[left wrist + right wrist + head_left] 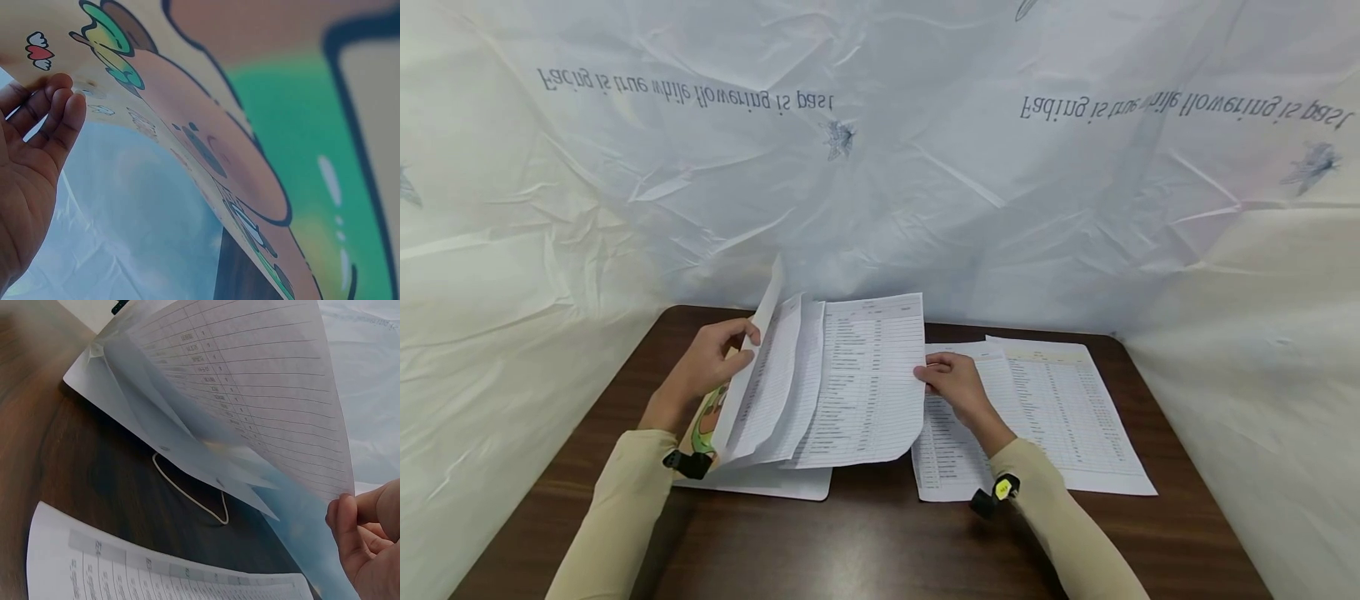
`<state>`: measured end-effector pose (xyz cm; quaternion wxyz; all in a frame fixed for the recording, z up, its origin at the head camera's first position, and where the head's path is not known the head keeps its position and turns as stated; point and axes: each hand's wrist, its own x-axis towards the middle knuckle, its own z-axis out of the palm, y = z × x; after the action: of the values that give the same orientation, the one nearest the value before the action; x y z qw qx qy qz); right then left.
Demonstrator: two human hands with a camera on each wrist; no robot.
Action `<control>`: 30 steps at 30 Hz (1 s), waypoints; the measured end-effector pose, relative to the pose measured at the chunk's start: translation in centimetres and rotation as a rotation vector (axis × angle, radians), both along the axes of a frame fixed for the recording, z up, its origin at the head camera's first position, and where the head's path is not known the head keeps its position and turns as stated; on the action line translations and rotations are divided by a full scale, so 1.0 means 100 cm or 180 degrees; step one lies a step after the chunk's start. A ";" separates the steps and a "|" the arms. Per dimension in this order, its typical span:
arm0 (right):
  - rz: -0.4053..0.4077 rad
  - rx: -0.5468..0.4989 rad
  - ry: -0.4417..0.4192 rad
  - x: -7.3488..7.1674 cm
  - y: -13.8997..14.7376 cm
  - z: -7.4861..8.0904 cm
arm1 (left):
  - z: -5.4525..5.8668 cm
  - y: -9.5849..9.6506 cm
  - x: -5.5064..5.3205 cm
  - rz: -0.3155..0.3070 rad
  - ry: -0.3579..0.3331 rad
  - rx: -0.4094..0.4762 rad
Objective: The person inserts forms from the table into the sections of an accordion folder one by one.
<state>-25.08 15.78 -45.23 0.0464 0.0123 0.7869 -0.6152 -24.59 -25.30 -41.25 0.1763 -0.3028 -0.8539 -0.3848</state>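
Note:
A folder stands partly open on the left half of the table, its cartoon-printed cover (pixel 206 156) raised and its white back cover (pixel 775 483) flat below. My left hand (pixel 703 362) pinches the raised cover's edge between thumb and fingers. Several inner leaves fan out rightward from the cover. At the right side, my right hand (pixel 958 385) pinches the edge of a printed sheet (pixel 868 383) with a lined table on it. In the right wrist view that sheet rises above the folder's clear sleeves (pixel 156 394), and a thin elastic loop (pixel 187 497) hangs from the folder's edge.
Loose printed sheets lie on the right of the table: one (pixel 951 454) partly under my right hand, another (pixel 1067 417) farther right. The dark wooden table (pixel 865 542) shows in front. A white plastic sheet (pixel 880 183) with printed lettering hangs around the back and sides.

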 end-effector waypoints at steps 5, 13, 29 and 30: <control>0.0056 -0.0059 -0.0020 0.000 -0.010 0.000 | -0.001 -0.001 0.001 -0.0005 -0.0010 0.0016; 0.0020 -0.0093 -0.0058 -0.002 -0.018 0.002 | 0.000 -0.001 0.001 -0.0004 -0.0004 0.0019; -0.0020 -0.0242 -0.0130 -0.003 -0.024 -0.006 | -0.001 0.000 0.002 -0.0043 0.0053 0.0063; 0.0002 -0.0266 -0.0129 -0.003 -0.025 -0.007 | -0.001 0.000 0.002 -0.0051 0.0072 0.0059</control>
<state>-25.36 13.29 -45.91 0.0631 0.0225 0.7594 -0.6472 -24.40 -25.28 -41.39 0.1857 -0.3124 -0.8458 -0.3906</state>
